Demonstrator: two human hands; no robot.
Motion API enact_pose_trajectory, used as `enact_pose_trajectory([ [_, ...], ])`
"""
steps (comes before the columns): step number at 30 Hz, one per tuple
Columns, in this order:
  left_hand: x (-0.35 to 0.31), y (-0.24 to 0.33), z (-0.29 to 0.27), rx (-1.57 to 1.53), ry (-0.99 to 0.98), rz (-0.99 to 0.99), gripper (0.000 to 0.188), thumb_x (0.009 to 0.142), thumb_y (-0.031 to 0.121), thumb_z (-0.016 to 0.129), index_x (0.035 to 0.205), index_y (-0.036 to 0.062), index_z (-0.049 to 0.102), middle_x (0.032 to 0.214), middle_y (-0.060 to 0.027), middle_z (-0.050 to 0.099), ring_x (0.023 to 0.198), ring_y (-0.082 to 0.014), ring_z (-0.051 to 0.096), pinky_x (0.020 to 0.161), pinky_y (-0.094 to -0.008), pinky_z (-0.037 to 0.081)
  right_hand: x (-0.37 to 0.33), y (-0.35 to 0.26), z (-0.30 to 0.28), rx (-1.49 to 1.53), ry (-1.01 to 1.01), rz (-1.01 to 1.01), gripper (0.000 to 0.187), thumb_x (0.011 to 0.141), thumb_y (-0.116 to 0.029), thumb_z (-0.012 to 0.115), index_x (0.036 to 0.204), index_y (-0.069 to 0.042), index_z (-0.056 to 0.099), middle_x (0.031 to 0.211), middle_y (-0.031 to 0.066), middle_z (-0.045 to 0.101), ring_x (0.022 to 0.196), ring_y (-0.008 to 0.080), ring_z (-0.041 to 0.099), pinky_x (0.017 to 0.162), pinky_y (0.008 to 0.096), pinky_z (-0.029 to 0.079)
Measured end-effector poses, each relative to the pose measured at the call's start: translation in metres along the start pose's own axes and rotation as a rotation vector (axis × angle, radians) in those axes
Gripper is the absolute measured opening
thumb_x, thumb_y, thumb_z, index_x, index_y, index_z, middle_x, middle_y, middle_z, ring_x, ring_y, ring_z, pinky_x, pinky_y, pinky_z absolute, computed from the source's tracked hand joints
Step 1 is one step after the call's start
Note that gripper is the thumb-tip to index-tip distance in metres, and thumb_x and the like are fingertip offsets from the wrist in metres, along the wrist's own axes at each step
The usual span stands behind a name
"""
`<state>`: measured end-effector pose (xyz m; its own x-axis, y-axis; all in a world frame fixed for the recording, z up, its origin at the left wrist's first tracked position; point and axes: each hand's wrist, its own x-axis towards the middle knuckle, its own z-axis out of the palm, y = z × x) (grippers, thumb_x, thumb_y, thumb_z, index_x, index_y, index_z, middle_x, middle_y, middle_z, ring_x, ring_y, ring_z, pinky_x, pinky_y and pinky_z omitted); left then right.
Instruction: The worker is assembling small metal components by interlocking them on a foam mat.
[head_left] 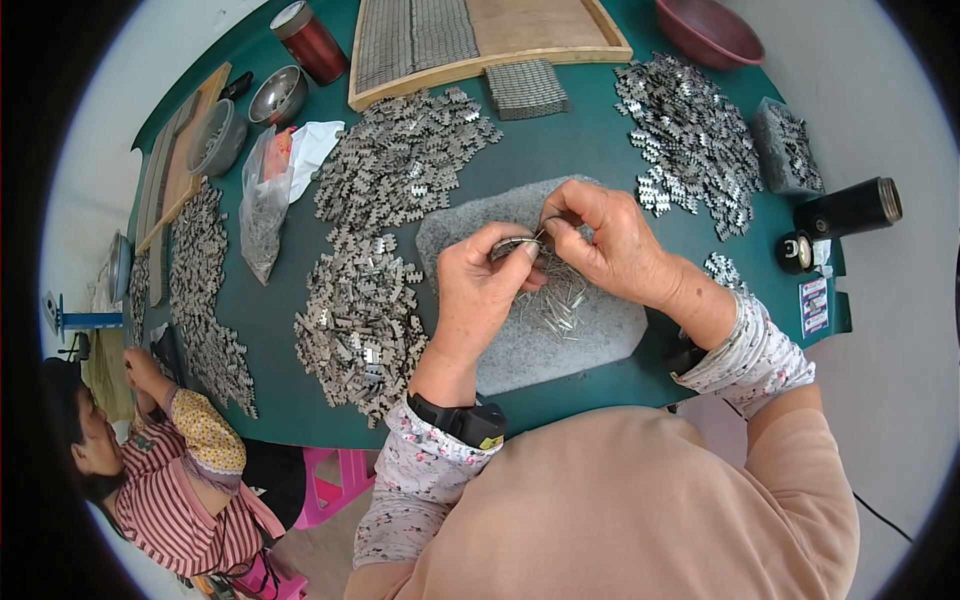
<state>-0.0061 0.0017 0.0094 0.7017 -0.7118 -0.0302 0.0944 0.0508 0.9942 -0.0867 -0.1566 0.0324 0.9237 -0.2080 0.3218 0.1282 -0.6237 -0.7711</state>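
My left hand (478,292) is closed, pinching a small dark metal link piece (511,246) between thumb and fingers. My right hand (618,246) is closed too, thumb against forefinger, on a thin metal pin (541,236) at the end of that piece. The two hands almost meet at the fingertips. Below them a loose heap of thin silvery pins (562,312) lies on a grey felt mat (610,345). Toothed metal links are heaped left of the mat (362,325), with another heap of links (690,135) at the far right.
A wooden tray (540,68) with linked metal mesh stands at the back, a mesh piece (527,90) before it. Around are a red tumbler (310,45), a metal bowl (279,97), a plastic bag (262,215) and a black flask (850,208). Another person (170,460) sits at left.
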Motion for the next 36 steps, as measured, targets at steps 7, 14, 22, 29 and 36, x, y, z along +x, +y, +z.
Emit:
enact_pose_trajectory([
  [7, 0.0, -0.001, 0.0, 0.005, -0.003, 0.003, 0.013, 0.088, 0.002, 0.06, 0.098, -0.0049, 0.064, 0.075, -0.0104, 0.067, 0.065, -0.0149, 0.067, 0.059, -0.0243, 0.056, -0.001, 0.002, 0.003, 0.017, 0.021, -0.037, 0.01, 0.079, -0.005, 0.061, 0.083, 0.002, 0.055, 0.07, 0.0168, 0.06, 0.062, 0.0314, 0.062, 0.056, 0.0369, 0.049],
  [14, -0.003, -0.003, 0.004, 0.076, 0.021, 0.077, 0.011, 0.088, 0.002, 0.06, 0.095, -0.005, 0.065, 0.074, -0.0099, 0.067, 0.063, -0.0136, 0.065, 0.057, -0.0245, 0.054, -0.004, -0.001, 0.004, -0.191, 0.016, -0.311, 0.018, 0.074, -0.004, 0.067, 0.087, -0.001, 0.054, 0.073, 0.0143, 0.057, 0.066, 0.0356, 0.059, 0.058, 0.0406, 0.049],
  [22, -0.001, 0.0, -0.001, -0.454, 0.056, -0.129, 0.011, 0.087, 0.005, 0.062, 0.093, -0.0027, 0.067, 0.078, -0.0083, 0.066, 0.063, -0.0132, 0.062, 0.052, -0.0233, 0.051, -0.01, -0.014, 0.014, -0.348, 0.129, -0.441, 0.037, 0.064, -0.005, 0.076, 0.097, -0.002, 0.06, 0.091, 0.0102, 0.061, 0.079, 0.0287, 0.062, 0.065, 0.0356, 0.052],
  [29, -0.003, 0.009, -0.003, -0.421, -0.108, -0.218, 0.014, 0.089, 0.012, 0.065, 0.083, -0.0004, 0.064, 0.064, 0.0, 0.054, 0.05, -0.0061, 0.046, 0.041, -0.0199, 0.032, -0.015, -0.009, -0.004, -0.211, 0.099, -0.433, 0.037, 0.065, -0.006, 0.077, 0.098, -0.002, 0.06, 0.091, 0.011, 0.061, 0.081, 0.0284, 0.063, 0.067, 0.0357, 0.052],
  [36, 0.0, 0.027, 0.015, -0.335, 0.032, -0.174, 0.021, 0.09, 0.017, 0.065, 0.082, -0.0017, 0.063, 0.064, -0.0012, 0.053, 0.05, -0.0068, 0.046, 0.041, -0.0209, 0.032, -0.034, 0.022, -0.063, -0.458, 0.163, 0.043, 0.013, 0.078, -0.011, 0.069, 0.088, -0.002, 0.069, 0.08, 0.0126, 0.061, 0.073, 0.0317, 0.062, 0.064, 0.0394, 0.051],
])
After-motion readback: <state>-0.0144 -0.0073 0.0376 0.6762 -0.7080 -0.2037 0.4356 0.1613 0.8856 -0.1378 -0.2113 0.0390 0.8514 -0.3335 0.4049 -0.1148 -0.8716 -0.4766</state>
